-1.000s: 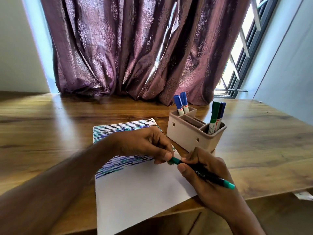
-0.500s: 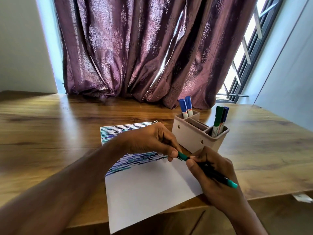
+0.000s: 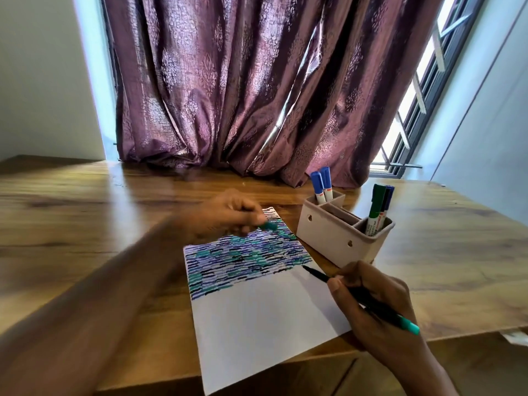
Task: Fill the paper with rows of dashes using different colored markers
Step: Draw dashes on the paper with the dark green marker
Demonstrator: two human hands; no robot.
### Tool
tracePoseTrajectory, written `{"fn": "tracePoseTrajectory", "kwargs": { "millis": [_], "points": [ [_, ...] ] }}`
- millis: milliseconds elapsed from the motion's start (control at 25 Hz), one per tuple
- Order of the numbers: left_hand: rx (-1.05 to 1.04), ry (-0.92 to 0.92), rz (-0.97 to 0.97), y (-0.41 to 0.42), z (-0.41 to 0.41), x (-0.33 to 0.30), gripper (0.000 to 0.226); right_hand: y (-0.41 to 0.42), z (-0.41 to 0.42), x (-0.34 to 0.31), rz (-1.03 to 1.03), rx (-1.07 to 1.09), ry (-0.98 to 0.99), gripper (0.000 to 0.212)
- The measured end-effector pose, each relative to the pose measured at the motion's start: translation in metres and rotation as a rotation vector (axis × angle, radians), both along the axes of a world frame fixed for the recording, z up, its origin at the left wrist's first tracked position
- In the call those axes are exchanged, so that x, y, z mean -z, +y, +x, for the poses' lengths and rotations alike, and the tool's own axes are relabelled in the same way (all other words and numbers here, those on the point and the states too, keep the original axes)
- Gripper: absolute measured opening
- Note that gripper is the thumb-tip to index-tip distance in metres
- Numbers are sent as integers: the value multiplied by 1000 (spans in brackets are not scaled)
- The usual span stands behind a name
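From the head camera, a beige plastic three-compartment pen holder (image 3: 337,238) stands on the table just right of the sheet's far corner; two blue-capped markers (image 3: 321,184) stand upright in its far compartment, and a green-capped marker (image 3: 376,205) with a dark blue one beside it in the near compartment, while the middle compartment shows nothing. The blurred left forearm crosses the picture's lower left and hides the paper's far left corner. The white sheet of paper (image 3: 257,310) lies at the table's near edge, its near corner overhanging; its far half is covered in rows of teal, blue and black dashes, its near half is blank. The left hand (image 3: 228,215), over the sheet's far end, pinches a small teal pen cap (image 3: 268,225) in curled fingers. The right hand (image 3: 371,304), at the sheet's right edge, grips a slim black pen with a teal end (image 3: 363,298), uncapped, its tip near the right end of the lowest dash row; contact cannot be told. The wooden table (image 3: 85,224) is glossy brown, backed by a purple patterned curtain (image 3: 243,87), a barred window (image 3: 414,104) at right and pale walls.
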State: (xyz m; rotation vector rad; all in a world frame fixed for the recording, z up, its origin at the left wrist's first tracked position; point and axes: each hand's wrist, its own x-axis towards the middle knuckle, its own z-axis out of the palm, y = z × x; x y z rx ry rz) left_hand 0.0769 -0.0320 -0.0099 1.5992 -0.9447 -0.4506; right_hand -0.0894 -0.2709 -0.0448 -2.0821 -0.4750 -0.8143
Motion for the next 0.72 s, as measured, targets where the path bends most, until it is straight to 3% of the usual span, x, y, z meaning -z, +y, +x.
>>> {"fn": "tracePoseTrajectory", "kwargs": {
  "millis": [80,240,360,480,560,720],
  "points": [
    [-117,0,-40,13,6,0,21,-1,1,-2,20,4,74,12],
    [-211,-359,316,-20,-5,5,15,-1,1,-7,136,21,275,15],
    [-260,-550,518,-36,-12,14,32,0,1,-9,183,66,342,12],
    [-240,-566,530,-39,-12,18,49,2,9,-18,73,87,364,24],
    [-240,-546,536,-39,-11,18,48,7,22,-25,-62,101,319,16],
    [-216,-485,523,-38,-11,21,46,13,45,-11,-1,146,338,11]
  ]
}}
